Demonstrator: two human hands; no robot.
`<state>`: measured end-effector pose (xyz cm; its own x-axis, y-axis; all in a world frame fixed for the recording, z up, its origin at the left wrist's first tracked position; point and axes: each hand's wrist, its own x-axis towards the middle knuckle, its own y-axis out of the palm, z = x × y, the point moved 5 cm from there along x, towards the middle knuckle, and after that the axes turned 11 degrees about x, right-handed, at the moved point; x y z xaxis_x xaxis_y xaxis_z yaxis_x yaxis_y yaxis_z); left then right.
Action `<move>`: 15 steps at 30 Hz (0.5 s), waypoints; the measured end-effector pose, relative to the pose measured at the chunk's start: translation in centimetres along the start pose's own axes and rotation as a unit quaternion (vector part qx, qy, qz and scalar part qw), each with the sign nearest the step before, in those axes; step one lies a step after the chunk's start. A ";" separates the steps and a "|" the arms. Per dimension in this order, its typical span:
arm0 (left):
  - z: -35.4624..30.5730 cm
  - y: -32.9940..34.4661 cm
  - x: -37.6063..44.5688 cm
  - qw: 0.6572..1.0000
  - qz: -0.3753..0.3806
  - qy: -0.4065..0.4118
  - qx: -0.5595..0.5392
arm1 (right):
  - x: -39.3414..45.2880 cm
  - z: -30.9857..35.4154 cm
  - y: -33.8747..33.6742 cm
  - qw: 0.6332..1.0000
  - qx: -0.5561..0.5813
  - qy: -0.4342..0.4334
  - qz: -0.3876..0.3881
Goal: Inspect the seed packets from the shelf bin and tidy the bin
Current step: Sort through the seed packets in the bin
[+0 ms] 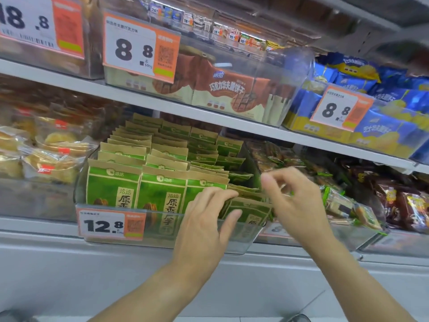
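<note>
A clear plastic shelf bin [162, 238] holds several green and tan seed packets [139, 191] standing in rows. At the bin's front right, a few packets [250, 210] lean forward and lie tilted. My left hand [204, 219] grips these tilted packets, fingers over their top edges and thumb on the front. Just to the right and slightly higher, my right hand [290, 196] hovers with loosely bent fingers by the packets' right edge; it is blurred and I cannot tell whether it touches them.
A 12.8 price tag [111, 225] hangs on the bin front. Bread packs [41, 156] fill the left bin, mixed snack bags [348, 205] the right one. The shelf above [162, 103] carries brown biscuit packs [232, 89] and blue chip bags [383, 108].
</note>
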<state>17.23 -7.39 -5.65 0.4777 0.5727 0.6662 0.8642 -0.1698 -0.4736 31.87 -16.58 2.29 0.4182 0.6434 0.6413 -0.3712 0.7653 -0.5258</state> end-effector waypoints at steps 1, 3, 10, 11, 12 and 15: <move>0.1 0.1 0.0 1.000 -0.007 -0.002 -0.003 | 0.9 -0.9 -0.1 0.999 0.016 0.031 -0.020; 0.1 0.4 0.1 1.000 -0.017 -0.005 -0.012 | 3.1 -3.1 0.4 0.995 0.036 0.089 -0.017; -0.1 0.8 -0.5 1.000 -0.015 0.012 -0.023 | 10.3 -9.4 4.5 0.967 0.152 0.203 -0.010; 0.0 0.8 -0.5 0.999 -0.022 0.017 -0.022 | 11.4 -10.1 5.2 0.964 0.165 0.208 -0.011; 0.0 0.9 -0.5 0.999 -0.031 0.021 -0.018 | 12.5 -10.6 5.8 0.966 0.156 0.208 -0.008; 0.1 1.3 -0.8 0.999 -0.046 0.019 0.010 | 14.7 -12.2 7.5 0.977 0.048 0.204 0.034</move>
<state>17.94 -7.95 -6.85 0.4032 0.5534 0.7288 0.9012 -0.1019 -0.4212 45.34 -1.22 0.96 0.6783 0.6619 0.3190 -0.4786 0.7274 -0.4917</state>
